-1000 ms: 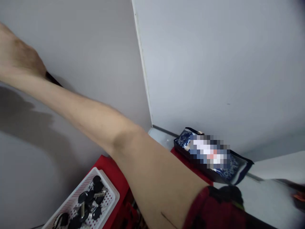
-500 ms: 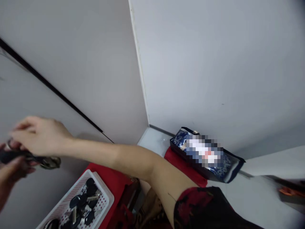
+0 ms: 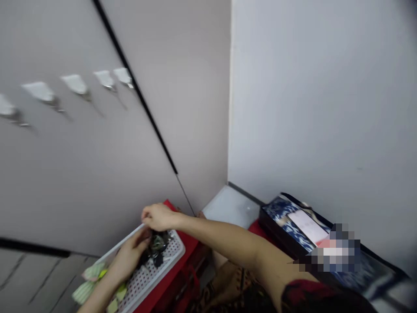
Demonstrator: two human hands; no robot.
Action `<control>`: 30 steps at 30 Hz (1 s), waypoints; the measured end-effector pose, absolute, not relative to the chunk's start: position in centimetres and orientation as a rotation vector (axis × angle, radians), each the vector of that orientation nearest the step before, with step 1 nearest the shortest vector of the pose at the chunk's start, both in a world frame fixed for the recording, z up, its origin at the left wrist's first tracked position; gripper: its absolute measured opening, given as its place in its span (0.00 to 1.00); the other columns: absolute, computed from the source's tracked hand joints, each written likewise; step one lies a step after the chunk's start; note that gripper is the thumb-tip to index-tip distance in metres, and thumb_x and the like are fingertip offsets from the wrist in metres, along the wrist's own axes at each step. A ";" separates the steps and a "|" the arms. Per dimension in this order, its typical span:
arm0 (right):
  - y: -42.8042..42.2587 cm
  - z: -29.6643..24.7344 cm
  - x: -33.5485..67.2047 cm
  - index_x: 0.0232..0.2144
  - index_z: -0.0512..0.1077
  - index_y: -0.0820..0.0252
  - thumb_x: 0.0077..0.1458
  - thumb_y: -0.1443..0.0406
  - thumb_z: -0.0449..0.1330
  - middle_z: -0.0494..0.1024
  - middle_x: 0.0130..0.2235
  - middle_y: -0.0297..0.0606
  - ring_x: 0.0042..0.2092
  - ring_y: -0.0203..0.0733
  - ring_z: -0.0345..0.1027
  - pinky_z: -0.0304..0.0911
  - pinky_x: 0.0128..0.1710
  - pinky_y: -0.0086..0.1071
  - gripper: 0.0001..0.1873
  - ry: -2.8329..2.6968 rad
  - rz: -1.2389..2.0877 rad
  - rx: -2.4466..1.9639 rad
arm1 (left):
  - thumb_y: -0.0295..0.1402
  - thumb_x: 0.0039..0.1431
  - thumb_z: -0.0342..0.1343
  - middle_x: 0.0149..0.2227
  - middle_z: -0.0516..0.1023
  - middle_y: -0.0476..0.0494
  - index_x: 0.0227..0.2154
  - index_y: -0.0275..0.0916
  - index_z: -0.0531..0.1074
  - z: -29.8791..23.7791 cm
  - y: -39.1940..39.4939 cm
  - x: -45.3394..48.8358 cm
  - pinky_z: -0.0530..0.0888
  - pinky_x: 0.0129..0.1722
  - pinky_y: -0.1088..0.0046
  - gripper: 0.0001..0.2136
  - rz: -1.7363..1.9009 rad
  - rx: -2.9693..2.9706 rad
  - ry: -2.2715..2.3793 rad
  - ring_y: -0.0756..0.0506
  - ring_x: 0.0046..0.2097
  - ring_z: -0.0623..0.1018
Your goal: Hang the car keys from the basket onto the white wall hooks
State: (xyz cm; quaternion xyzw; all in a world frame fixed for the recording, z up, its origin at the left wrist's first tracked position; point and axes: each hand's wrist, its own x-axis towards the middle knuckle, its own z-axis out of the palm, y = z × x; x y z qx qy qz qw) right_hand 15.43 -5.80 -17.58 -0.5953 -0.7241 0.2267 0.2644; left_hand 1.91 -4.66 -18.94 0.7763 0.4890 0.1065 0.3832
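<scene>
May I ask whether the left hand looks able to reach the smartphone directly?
Probably not directly: the left hand is at the white plastic basket, and the right arm stretches between it and the smartphone.

Both down at the white basket (image 3: pixel 138 284) now

So a second ago the right hand (image 3: pixel 158 216) was way up left of the basket, then it sat lower with the left hand (image 3: pixel 128 254), off the basket's left side. Now they're together over its far end, hiding some of the dark bits (image 3: pixel 158 241). Also newly in view: white hooks (image 3: pixel 75 83) up left of the basket, plus green-striped stuff (image 3: pixel 85 292) by its near end.
</scene>
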 end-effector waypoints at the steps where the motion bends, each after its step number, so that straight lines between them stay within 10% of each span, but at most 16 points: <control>1: -5.9 -17.9 15.4 0.28 0.66 0.60 0.41 0.66 0.46 0.72 0.31 0.36 0.32 0.35 0.63 0.54 0.27 0.25 0.11 -2.022 0.577 -1.638 | 0.32 0.39 0.45 0.38 0.69 0.44 0.36 0.34 0.64 -19.0 -5.0 2.1 0.60 0.44 0.69 0.17 0.238 1.975 1.199 0.46 0.42 0.67; 9: -4.7 -18.1 14.9 0.18 0.65 0.64 0.42 0.65 0.46 0.69 0.19 0.35 0.22 0.30 0.59 0.51 0.22 0.23 0.11 -1.955 0.602 -1.541 | 0.31 0.39 0.48 0.30 0.71 0.45 0.28 0.34 0.65 -18.6 -4.6 -0.3 0.64 0.34 0.75 0.10 0.534 1.702 1.130 0.50 0.33 0.69; 19: -2.4 -2.3 10.0 0.08 0.45 0.60 0.41 0.45 0.30 0.45 0.08 0.24 0.11 0.25 0.38 0.41 0.12 0.23 0.27 -1.410 1.367 -0.692 | 0.53 0.42 0.29 0.06 0.53 0.54 0.08 0.36 0.51 -1.1 -2.4 -0.7 0.48 0.10 0.82 0.25 0.998 1.315 0.605 0.58 0.09 0.52; 30: -2.7 -3.2 8.5 0.08 0.44 0.60 0.40 0.44 0.31 0.44 0.08 0.25 0.12 0.25 0.36 0.38 0.12 0.23 0.27 -1.497 1.451 -0.848 | 0.55 0.40 0.27 0.06 0.51 0.54 0.08 0.36 0.50 -3.5 -2.6 -2.6 0.46 0.10 0.82 0.26 0.970 1.275 0.626 0.59 0.09 0.50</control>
